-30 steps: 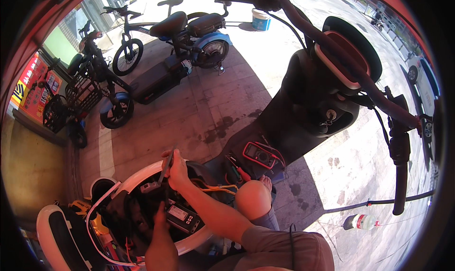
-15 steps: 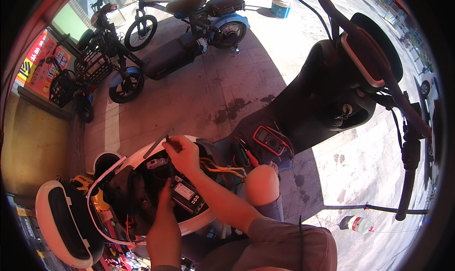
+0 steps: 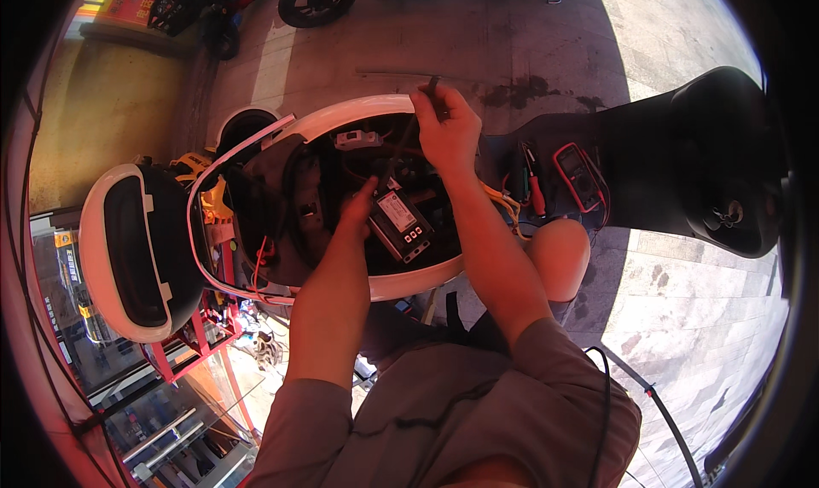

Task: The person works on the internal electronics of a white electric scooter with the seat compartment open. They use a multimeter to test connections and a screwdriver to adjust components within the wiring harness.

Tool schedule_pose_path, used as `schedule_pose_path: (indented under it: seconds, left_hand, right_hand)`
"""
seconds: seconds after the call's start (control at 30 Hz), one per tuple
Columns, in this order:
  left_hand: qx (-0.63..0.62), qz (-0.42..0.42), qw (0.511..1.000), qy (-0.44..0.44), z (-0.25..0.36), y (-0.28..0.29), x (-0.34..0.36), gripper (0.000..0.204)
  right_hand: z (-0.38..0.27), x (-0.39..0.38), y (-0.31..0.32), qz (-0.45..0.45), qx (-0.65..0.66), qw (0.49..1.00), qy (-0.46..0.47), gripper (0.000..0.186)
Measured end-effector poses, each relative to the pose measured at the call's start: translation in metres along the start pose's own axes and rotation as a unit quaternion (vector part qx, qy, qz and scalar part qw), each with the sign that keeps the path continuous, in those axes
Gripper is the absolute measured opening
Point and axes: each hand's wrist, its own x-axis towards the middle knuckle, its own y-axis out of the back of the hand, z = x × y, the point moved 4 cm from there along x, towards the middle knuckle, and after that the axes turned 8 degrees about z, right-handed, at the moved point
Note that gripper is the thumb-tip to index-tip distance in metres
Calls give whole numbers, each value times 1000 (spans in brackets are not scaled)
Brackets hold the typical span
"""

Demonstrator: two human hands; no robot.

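My right hand (image 3: 450,134) is closed, pinching a narrow black strip (image 3: 432,85) whose end pokes up past the fingertips. The strip seems to slant down from there to my left hand (image 3: 360,211), whose thumb and fingers close on its lower part; some fingers are hidden. Just right of the left hand, a metal box with a white label (image 3: 397,213) lies tilted in the open body of a white scooter (image 3: 341,114). A small grey switch unit (image 3: 358,139) sits above it, and orange wires (image 3: 502,200) come out at the right.
On the scooter's dark footboard lie a red multimeter (image 3: 580,177) and a red-handled tool (image 3: 537,194). Left stands a white-and-black backrest (image 3: 128,253). Red wires (image 3: 260,262) hang near the body's left end. Parked bikes (image 3: 316,0) stand at the far side.
The view has tipped down and turned, so the scooter appears higher and more level. My right hand has drawn a little farther right from the box; the left stays beside it.
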Motion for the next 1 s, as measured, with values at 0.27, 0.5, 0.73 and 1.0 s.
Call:
schedule_pose_path:
  seconds: [0.27, 0.5, 0.73, 1.0]
  left_hand:
    - [9, 20, 1000, -22, 5, 7, -4, 79]
    - [15, 40, 999, -25, 5, 3, -8, 79]
    - [34, 66, 997, 3, 9, 7, -15, 77]
    - [-5, -5, 1000, 21, 16, -11, -35, 64]
  right_hand:
    - [-3, 15, 11, -191, 45, 976, -90, 23]
    - [3, 13, 8, -120, -116, 985, -38, 25]
    - [10, -4, 18, -178, -24, 976, -120, 18]
    - [-7, -20, -5, -4, 218, 959, -181, 47]
